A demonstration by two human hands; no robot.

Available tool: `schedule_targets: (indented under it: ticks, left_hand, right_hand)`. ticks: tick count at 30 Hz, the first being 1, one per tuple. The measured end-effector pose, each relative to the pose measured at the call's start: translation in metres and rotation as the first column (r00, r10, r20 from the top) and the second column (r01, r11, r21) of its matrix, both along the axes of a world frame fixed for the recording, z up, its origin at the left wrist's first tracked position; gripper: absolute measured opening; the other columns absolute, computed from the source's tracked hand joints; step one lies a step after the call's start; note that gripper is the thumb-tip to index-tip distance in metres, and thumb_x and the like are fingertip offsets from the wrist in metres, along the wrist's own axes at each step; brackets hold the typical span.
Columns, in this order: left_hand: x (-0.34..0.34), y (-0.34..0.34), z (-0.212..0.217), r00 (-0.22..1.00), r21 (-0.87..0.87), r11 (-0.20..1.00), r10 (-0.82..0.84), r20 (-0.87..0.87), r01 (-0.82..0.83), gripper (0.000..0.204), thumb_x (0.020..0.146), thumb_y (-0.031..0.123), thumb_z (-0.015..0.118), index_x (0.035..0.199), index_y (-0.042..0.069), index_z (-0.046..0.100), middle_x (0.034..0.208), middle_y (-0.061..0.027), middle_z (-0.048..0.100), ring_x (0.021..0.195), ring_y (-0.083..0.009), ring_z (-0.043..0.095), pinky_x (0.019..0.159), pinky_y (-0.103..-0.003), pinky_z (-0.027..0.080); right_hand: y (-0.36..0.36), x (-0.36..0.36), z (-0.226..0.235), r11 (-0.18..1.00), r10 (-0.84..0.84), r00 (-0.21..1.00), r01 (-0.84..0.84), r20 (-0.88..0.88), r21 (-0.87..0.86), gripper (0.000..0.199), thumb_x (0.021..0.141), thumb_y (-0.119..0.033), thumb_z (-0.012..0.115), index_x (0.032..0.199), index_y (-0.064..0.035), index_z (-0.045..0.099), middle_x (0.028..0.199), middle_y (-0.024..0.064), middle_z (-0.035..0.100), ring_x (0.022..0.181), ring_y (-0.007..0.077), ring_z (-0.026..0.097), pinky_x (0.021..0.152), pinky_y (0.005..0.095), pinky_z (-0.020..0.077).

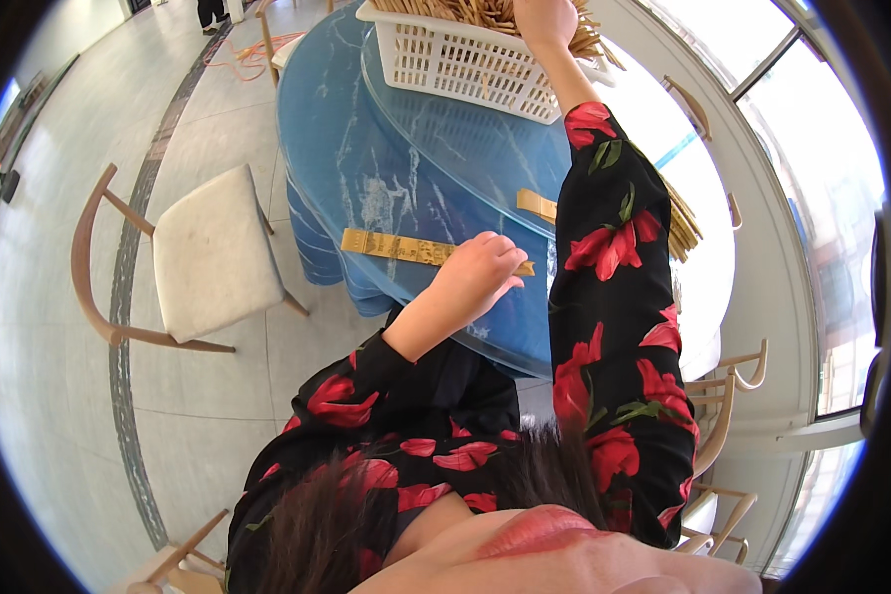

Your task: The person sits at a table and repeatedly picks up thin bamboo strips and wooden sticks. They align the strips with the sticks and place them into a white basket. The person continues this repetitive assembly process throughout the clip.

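Note:
My left hand [478,269] is closed around the right part of a long flat gold paper sleeve [391,246], which has dark print and lies along the near side of the blue marbled tabletop [406,178]. My right arm stretches forward to a white slatted plastic basket [465,69] heaped with thin wooden chopsticks [455,10]. At the top edge of the picture, my right hand [547,22] is over the chopsticks; its fingers are mostly cut off from view. Another gold sleeve [535,204] shows partly from behind my right sleeve.
A bundle of slim golden-brown strips [683,223] lies right of my right arm. The table carries a raised round glass layer [396,89]. A chair with a pale seat [218,252] stands left; more wooden chairs [728,396] stand right. A person's legs [211,14] show far off.

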State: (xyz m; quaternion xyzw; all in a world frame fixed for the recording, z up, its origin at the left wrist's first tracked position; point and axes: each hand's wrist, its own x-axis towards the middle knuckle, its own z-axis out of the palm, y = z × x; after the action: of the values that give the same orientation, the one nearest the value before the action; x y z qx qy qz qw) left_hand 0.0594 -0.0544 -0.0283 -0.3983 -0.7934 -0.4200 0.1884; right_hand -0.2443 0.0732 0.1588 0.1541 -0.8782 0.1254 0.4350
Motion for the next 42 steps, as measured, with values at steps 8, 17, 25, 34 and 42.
schedule_targets:
  ticks: [8, 17, 25, 34, 42]
  left_hand:
    - [0.002, 0.002, 0.003, 0.999, 0.011, 1.000, -0.020, -0.030, 0.020, 0.036, 0.077, 0.012, 0.083, 0.108, 0.003, 0.067, 0.101, -0.0102, 0.064, 0.099, -0.0318, 0.061, 0.089, -0.041, 0.051]
    - [0.002, 0.008, 0.005, 0.999, -0.016, 1.000, -0.026, -0.042, 0.026, 0.036, 0.076, 0.013, 0.083, 0.107, 0.002, 0.068, 0.101, -0.0106, 0.065, 0.098, -0.0319, 0.062, 0.088, -0.041, 0.052]
    - [-0.001, 0.003, 0.003, 1.000, -0.030, 1.000, -0.007, -0.029, 0.006, 0.035, 0.078, 0.013, 0.082, 0.108, 0.002, 0.068, 0.100, -0.0110, 0.065, 0.097, -0.0318, 0.062, 0.088, -0.041, 0.051]
    - [0.000, 0.002, 0.002, 0.998, 0.001, 1.000, 0.015, -0.055, -0.015, 0.037, 0.075, 0.012, 0.083, 0.107, 0.003, 0.068, 0.099, -0.0100, 0.064, 0.096, -0.0313, 0.062, 0.087, -0.041, 0.052]
    - [-0.002, -0.003, 0.004, 0.997, 0.009, 0.999, 0.037, -0.070, -0.037, 0.035, 0.076, 0.011, 0.083, 0.107, 0.003, 0.069, 0.099, -0.0101, 0.066, 0.096, -0.0318, 0.063, 0.087, -0.041, 0.052]
  right_hand:
    - [0.008, 0.084, 0.099, 0.479, 0.487, 0.563, -0.811, -0.668, -0.335, 0.021, 0.108, -0.018, 0.050, 0.102, -0.0013, 0.062, 0.086, 0.0055, 0.066, 0.077, 0.0155, 0.060, 0.070, 0.0307, 0.0493]
    - [0.056, -0.031, 0.017, 0.972, -0.233, 0.934, 0.227, 0.271, 0.052, 0.032, 0.090, -0.037, 0.070, 0.106, -0.0093, 0.076, 0.098, 0.0117, 0.075, 0.097, 0.0316, 0.069, 0.083, 0.0445, 0.0549]
    - [0.033, -0.054, -0.014, 0.962, -0.271, 0.956, 0.271, 0.109, 0.015, 0.025, 0.089, -0.039, 0.072, 0.103, -0.0204, 0.081, 0.094, 0.0084, 0.077, 0.091, 0.0299, 0.073, 0.073, 0.0457, 0.0559]
    - [0.022, 0.017, 0.024, 0.990, -0.079, 0.967, 0.048, -0.240, -0.135, 0.023, 0.098, -0.020, 0.054, 0.097, -0.0096, 0.074, 0.098, 0.0141, 0.070, 0.098, 0.0365, 0.064, 0.087, 0.0477, 0.0499]
    - [0.054, 0.147, 0.110, 0.317, 0.566, 0.572, -0.816, -0.594, -0.483, 0.028, 0.110, -0.028, 0.048, 0.092, -0.0084, 0.055, 0.080, 0.0023, 0.058, 0.075, 0.0145, 0.060, 0.080, 0.0324, 0.0524]
